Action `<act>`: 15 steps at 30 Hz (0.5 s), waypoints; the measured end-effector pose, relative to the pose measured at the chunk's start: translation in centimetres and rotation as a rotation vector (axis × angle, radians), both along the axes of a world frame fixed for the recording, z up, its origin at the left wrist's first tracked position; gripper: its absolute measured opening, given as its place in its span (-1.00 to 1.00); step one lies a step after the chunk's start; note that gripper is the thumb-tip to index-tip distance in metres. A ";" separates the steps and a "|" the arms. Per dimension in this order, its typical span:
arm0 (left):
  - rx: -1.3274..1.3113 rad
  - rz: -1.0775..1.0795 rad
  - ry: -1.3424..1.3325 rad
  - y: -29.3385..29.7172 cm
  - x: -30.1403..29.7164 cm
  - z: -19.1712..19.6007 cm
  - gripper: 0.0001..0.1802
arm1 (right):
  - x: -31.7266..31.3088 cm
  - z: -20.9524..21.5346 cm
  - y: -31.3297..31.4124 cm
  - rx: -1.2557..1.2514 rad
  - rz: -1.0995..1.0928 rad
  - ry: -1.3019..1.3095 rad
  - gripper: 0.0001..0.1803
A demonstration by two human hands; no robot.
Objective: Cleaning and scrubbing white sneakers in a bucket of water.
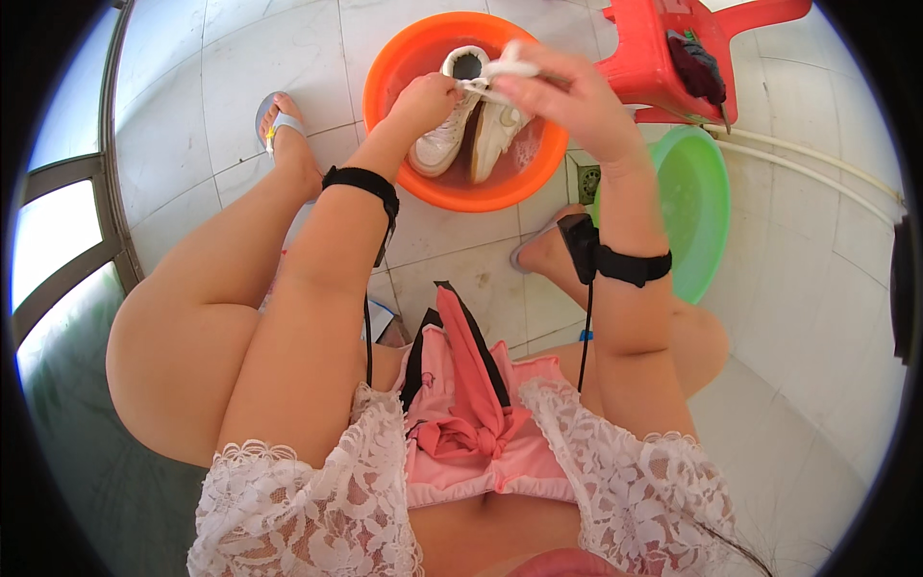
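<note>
Two white sneakers lie side by side in water inside an orange basin (379, 77). The left sneaker (437, 146) shows its dark insole; the right sneaker (492, 144) has a tan sole edge. Over the shoes, a white shoelace (484, 89) stretches between my hands. My left hand (426, 103) is closed, its thumb and fingertips pinching the lace near the left sneaker. Slightly blurred, my right hand (569, 94) is closed on a bunched part of the lace above the right sneaker, partly covering that shoe.
A green basin (710, 207) stands at the right, beside a floor drain (587, 183). Behind it is a red plastic stool (630, 43) with a dark cloth (697, 67) on it. Pale pipes (808, 159) run along the right wall; a framed glass door (113, 216) borders the left.
</note>
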State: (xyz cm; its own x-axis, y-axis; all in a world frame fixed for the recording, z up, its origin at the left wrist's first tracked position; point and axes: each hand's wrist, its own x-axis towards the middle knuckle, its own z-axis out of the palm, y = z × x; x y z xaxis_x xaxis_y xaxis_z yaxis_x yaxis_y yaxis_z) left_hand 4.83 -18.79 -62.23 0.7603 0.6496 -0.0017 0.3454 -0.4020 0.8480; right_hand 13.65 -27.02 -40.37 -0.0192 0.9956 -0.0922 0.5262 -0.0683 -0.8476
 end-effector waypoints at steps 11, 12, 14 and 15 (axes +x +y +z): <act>-0.574 0.087 -0.046 0.8 -0.3 0.0 -0.62 | 1.6 -12.4 0.3 -0.027 -0.249 -0.672 -0.70; -0.639 0.083 -0.127 0.7 -0.4 0.3 -0.62 | 1.7 -13.5 0.2 -0.056 -0.197 -0.577 -0.74; -0.593 0.093 -0.125 0.2 -0.8 1.7 -0.62 | 1.6 -14.7 0.2 -0.101 -0.176 -0.332 -0.75; -0.595 0.093 -0.122 0.1 -0.9 1.6 -0.62 | 1.6 -15.6 0.0 -0.104 -0.177 -0.329 -0.75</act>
